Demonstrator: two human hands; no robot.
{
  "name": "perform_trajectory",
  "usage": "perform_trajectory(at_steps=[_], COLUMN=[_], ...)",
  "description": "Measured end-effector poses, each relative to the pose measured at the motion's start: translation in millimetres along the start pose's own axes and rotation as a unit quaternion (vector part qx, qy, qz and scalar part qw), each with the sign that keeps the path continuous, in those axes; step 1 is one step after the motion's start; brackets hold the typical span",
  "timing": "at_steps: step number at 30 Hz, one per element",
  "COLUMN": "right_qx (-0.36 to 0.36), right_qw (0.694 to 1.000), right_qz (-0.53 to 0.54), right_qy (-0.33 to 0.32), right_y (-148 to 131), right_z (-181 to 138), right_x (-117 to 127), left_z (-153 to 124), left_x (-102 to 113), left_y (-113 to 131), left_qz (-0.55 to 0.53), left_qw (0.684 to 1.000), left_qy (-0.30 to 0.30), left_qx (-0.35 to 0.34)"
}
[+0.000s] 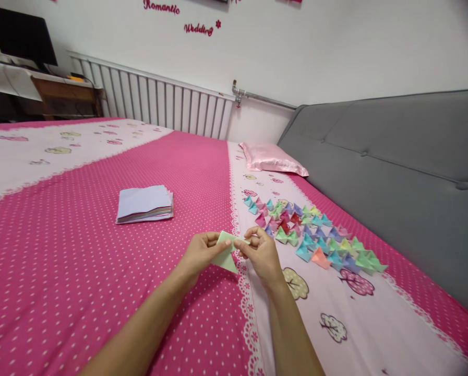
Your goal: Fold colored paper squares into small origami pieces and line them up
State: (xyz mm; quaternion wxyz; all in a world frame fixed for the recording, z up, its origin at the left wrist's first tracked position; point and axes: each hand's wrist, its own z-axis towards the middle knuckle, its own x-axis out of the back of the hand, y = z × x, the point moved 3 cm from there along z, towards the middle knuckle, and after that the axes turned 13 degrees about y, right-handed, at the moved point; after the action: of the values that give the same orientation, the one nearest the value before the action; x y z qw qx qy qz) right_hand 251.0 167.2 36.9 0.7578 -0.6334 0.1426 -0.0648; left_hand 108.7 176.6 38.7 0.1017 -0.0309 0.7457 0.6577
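Observation:
A pale green piece of folded paper (226, 259) is held between my two hands, above the bedspread. My left hand (201, 253) pinches its left side, thumb on top. At its upper right corner, my right hand (262, 256) grips the paper between thumb and fingers. Several folded paper boats (308, 230) in green, blue, pink, red, orange and purple sit in rows to the right of my hands. A stack of paper sheets (144, 201), pale lilac on top, lies to the left, beyond my left hand.
The bed has a pink dotted and white patterned bedspread (81, 250). A pink satin pillow (272, 158) lies near the grey headboard (394, 141) on the right. Behind the bed stand a radiator (159, 99) and, at the far left, a desk with a monitor (20, 36).

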Motion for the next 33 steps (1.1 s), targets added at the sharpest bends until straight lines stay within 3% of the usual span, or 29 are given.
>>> perform_trajectory(at_steps=[5, 11, 18, 26, 33], right_qx=[-0.009, -0.01, -0.002, -0.033, -0.049], right_qw=[0.999, 1.0, 1.0, 0.999, 0.998], right_qz=[-0.008, 0.004, 0.004, 0.015, 0.006], right_qy=[-0.032, 0.013, 0.022, -0.032, -0.04], right_y=[-2.8, -3.8, -6.4, -5.2, -2.7], right_z=[-3.1, -1.3, 1.0, -5.1, -7.5], right_x=[-3.7, -2.1, -1.5, -9.3, -8.1], left_z=[3.2, 0.0, 1.0, -1.0, -2.7], left_x=[4.8, 3.9, 2.7, 0.6, -2.3], left_y=[-1.5, 1.6, 2.0, 3.8, 0.6], left_qz=[0.032, 0.008, -0.021, -0.066, -0.069], left_qw=[0.998, 0.999, 0.999, 0.997, 0.997], left_qy=[0.052, 0.041, 0.038, 0.049, 0.036], left_qx=[-0.017, -0.029, -0.013, -0.012, -0.01])
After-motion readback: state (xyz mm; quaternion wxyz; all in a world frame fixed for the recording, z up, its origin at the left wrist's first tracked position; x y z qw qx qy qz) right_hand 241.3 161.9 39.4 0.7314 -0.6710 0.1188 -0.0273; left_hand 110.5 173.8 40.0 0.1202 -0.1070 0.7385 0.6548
